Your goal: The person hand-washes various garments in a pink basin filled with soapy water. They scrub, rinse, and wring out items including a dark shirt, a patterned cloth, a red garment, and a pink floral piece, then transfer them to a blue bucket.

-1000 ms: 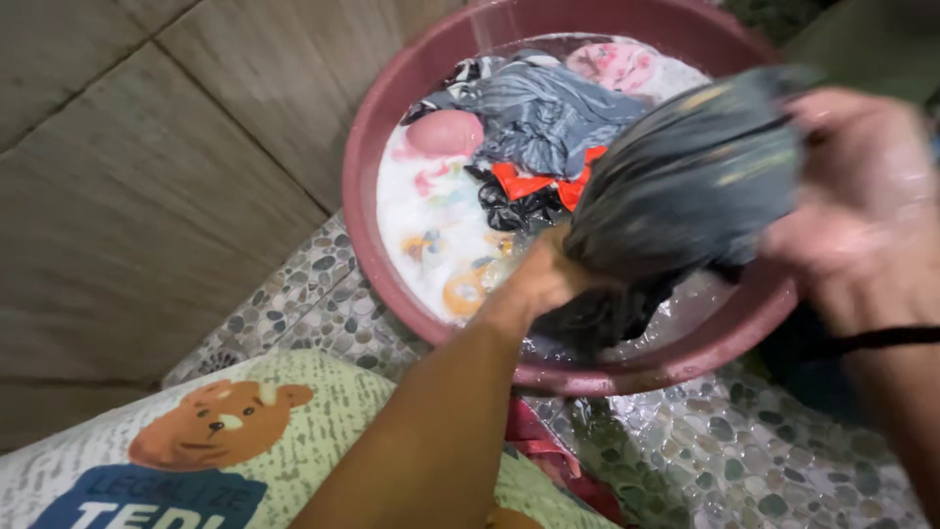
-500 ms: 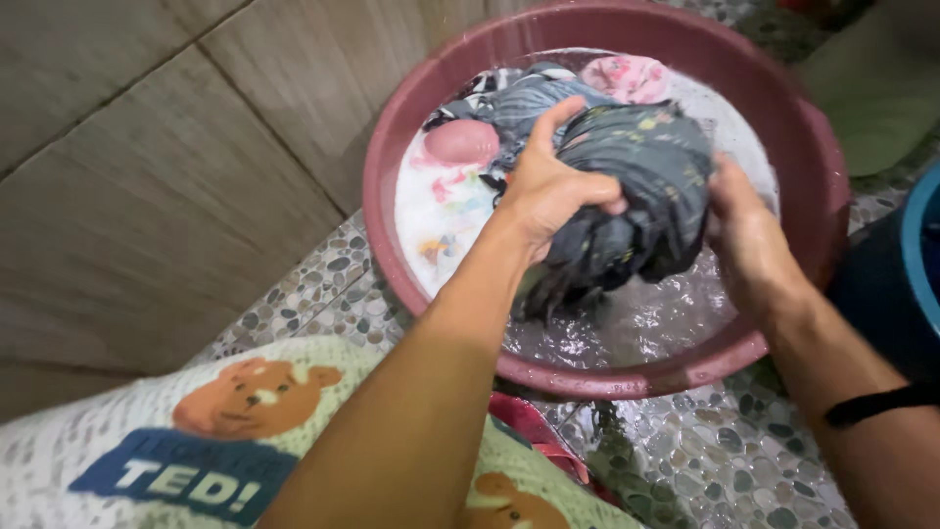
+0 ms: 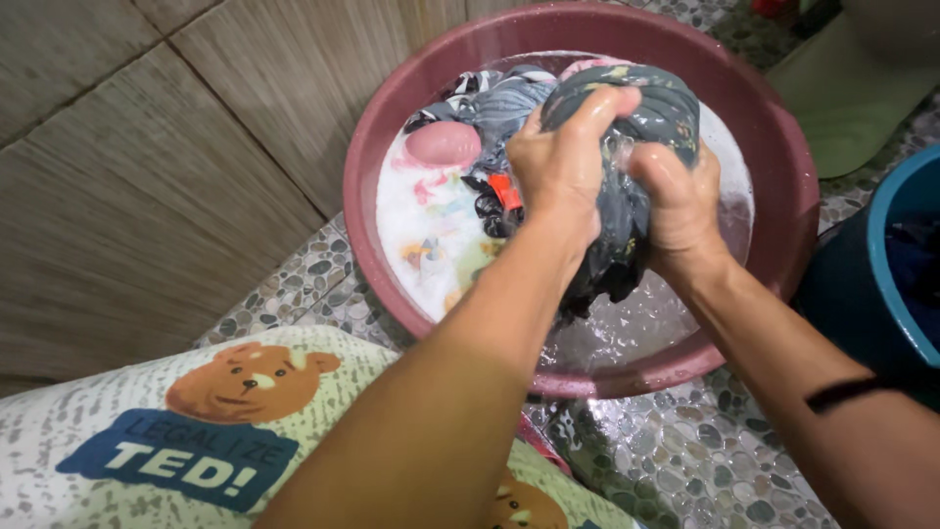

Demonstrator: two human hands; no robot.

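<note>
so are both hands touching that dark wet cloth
Touching. The head view shows the left hand and right hand both clenched around the dark cloth above the basin.

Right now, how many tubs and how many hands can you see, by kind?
Round maroon basin of soapy water and clothes: 1
Blue tub at the right edge: 1
Hands gripping the dark wet garment: 2, left hand and right hand
Total: 4

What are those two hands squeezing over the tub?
Both the left hand and the right hand grip a wet dark grey cloth, bunched at its upper part, above the pink basin.
</note>
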